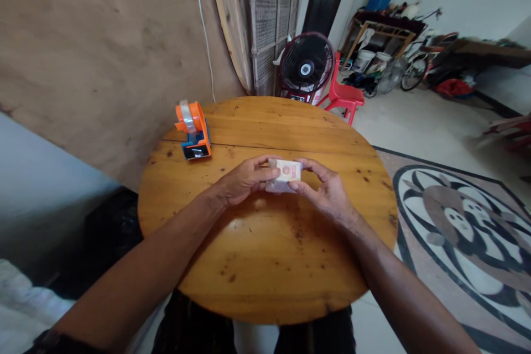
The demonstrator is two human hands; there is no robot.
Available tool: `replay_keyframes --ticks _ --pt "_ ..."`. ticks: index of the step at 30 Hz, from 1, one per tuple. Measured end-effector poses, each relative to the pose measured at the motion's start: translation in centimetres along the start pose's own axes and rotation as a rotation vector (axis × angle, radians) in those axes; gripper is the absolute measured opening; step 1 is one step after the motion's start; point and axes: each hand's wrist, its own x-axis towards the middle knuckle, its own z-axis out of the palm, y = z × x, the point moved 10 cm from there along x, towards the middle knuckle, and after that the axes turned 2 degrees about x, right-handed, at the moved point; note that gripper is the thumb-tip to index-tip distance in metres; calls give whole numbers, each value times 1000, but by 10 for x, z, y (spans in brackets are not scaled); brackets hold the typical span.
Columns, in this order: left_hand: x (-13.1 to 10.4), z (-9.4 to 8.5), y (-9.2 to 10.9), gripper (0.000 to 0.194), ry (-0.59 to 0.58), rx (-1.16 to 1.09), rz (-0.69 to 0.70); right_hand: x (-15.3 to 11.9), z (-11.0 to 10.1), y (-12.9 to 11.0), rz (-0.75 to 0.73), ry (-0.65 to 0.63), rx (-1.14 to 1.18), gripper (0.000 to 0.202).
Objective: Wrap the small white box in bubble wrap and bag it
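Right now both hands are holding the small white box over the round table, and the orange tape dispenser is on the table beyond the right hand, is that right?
Not quite: the head view shows the orange tape dispenser beyond the left hand. The rest holds.

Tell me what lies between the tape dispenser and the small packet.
Bare tabletop, then the left hand, its fingers on the packet; the head view shows this.
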Motion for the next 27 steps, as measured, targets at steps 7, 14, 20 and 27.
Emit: replay_keyframes --ticks 7,14,20,27 --pt "1 -4 1 44 53 -11 20 0 4 -1 -51 -10 -64 51" --pt "0 -15 7 46 136 274 82 -2 14 16 95 -132 -101 43" --pt "-2 -36 20 29 349 685 143 -7 28 28 209 -310 -137 61" --pt "-7 -42 27 33 386 806 79 -6 23 33 223 -262 -123 76"
